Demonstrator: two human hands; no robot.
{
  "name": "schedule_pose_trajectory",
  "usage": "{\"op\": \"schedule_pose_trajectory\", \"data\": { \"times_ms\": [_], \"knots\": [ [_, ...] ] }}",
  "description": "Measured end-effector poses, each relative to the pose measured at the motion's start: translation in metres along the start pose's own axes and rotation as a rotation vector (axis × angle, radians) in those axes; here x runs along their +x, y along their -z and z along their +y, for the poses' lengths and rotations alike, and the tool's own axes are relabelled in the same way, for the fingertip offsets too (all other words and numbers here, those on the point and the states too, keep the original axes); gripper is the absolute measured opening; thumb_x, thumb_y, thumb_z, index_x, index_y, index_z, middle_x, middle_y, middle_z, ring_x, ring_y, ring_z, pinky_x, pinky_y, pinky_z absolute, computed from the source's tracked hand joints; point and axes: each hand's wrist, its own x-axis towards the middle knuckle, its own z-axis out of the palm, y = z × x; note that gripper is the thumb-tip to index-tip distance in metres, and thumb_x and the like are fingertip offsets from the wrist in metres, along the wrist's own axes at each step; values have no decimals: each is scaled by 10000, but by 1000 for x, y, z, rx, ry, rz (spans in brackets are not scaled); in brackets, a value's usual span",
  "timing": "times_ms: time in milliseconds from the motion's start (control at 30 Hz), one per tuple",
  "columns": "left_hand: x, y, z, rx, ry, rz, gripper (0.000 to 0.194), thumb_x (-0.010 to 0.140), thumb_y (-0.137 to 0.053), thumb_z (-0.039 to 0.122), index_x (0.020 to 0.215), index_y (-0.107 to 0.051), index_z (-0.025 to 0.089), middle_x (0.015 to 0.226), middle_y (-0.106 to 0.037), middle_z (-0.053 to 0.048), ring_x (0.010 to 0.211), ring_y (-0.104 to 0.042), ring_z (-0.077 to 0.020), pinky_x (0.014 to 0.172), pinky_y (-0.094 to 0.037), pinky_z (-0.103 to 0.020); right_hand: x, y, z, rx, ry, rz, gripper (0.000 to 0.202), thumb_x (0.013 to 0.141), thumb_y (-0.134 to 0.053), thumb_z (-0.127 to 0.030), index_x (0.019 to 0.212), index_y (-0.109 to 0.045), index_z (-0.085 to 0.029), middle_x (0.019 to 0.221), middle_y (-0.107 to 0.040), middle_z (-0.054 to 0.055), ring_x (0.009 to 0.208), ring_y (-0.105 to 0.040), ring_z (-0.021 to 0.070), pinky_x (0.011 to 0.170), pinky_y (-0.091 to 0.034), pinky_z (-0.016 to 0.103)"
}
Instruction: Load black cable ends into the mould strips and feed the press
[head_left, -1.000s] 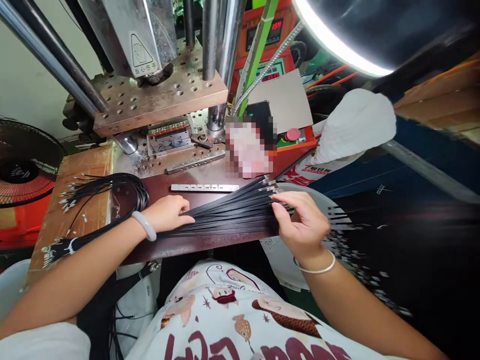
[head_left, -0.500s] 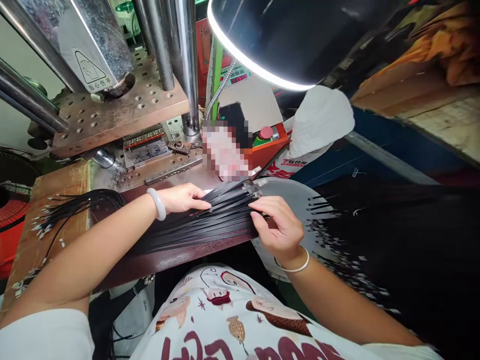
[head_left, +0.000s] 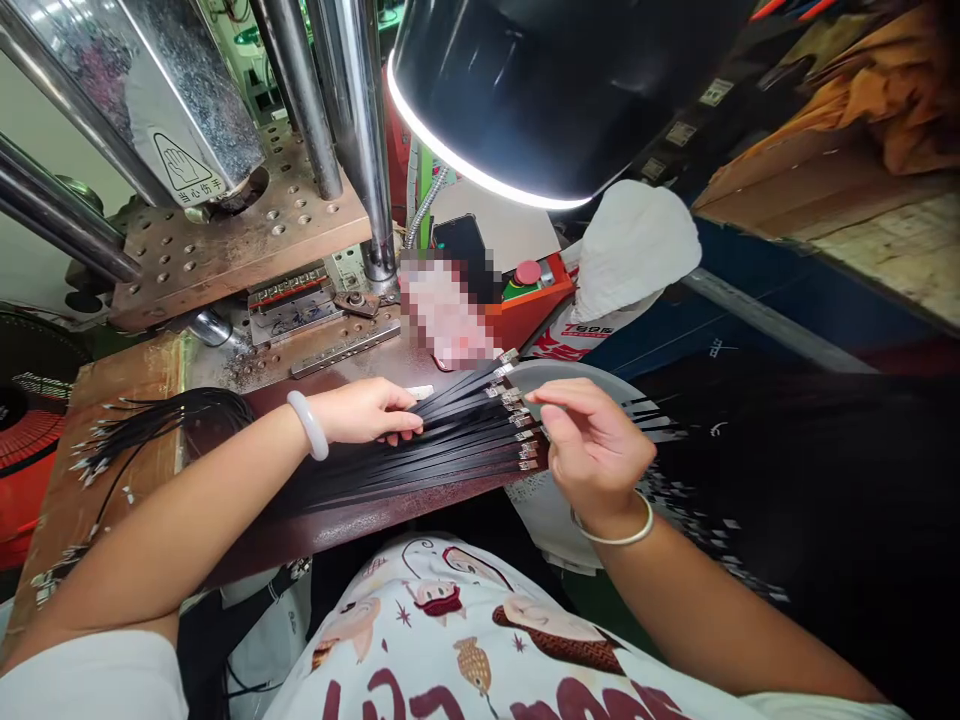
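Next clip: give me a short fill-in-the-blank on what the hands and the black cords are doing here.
1. The left hand presses down on a fanned bundle of ____ cords.
2. The right hand is at the cord ends, which carry small ____ tips.
3. The left wrist wears a pale ____.
4. A red round button sits on the ____ box behind the cords.

Missing words: black; metal; bangle; orange

Flat black straps [head_left: 420,450] with small metal end clips [head_left: 517,420] lie fanned across the near edge of the dark bench [head_left: 330,520], clips pointing right.
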Motion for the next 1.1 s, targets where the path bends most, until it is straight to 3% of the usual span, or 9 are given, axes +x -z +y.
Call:
{"op": "schedule_pose_trajectory", "data": {
  "times_ms": [67,133,200,267,367,467,833,1100],
  "knots": [
    [4,1,1,15,-53,267,227,834,-580,349,867,-663,140,877,-683,-61,819,-632,-188,821,-496,-319,20,-1,14,13,-79,-16,116,866,-592,-273,950,-670,-251,892,-700,44,853,-664,220,786,-538,403],
    [14,4,2,-225,-78,550,292,885,-527,347,1063,-638,143,1100,-670,-108,1004,-635,-210,948,-476,-362,50,-10,36,97,-195,-80,177,850,-603,-317,1005,-643,-241,967,-714,51,922,-670,217,819,-531,388],
    [30,10,4,-603,-61,692,375,945,-440,344,1237,-548,136,1307,-580,-153,1177,-585,-209,1035,-441,-378,83,-26,62,219,-326,-160,257,822,-605,-369,1042,-605,-237,1028,-720,53,970,-666,212,815,-520,369],
    [46,15,10,-857,-52,756,435,981,-377,354,1352,-453,140,1456,-456,-151,1329,-469,-189,1117,-370,-365,113,-46,84,289,-461,-224,294,808,-586,-422,1035,-581,-236,1051,-725,54,980,-663,207,783,-498,350],
    [66,22,21,-980,-49,773,508,1004,-292,426,1434,-372,165,1528,-370,-104,1421,-335,-158,1174,-290,-327,139,-71,100,323,-575,-281,327,821,-540,-503,1007,-561,-236,1028,-736,54,1012,-658,211,766,-449,335],
    [75,26,27,-1019,-26,736,589,999,-244,483,1486,-284,152,1544,-341,-112,1418,-341,-153,1167,-302,-304,143,-82,101,346,-563,-308,395,821,-521,-579,1020,-553,-239,987,-739,49,1045,-655,226,764,-414,332],
    [77,28,15,-967,-50,659,792,956,-171,612,1529,-138,66,1580,-235,-147,1443,-284,-162,1179,-269,-285,140,-87,99,367,-581,-261,464,803,-520,-662,1007,-541,-246,1117,-679,31,1024,-673,233,785,-424,338],
    [76,29,15,-974,-80,635,779,951,-181,624,1523,-204,96,1578,-248,-130,1454,-260,-173,1199,-227,-324,137,-88,90,391,-606,-213,467,766,-556,-658,1010,-535,-260,1130,-667,20,1054,-663,248,773,-420,335]
  ]
}}
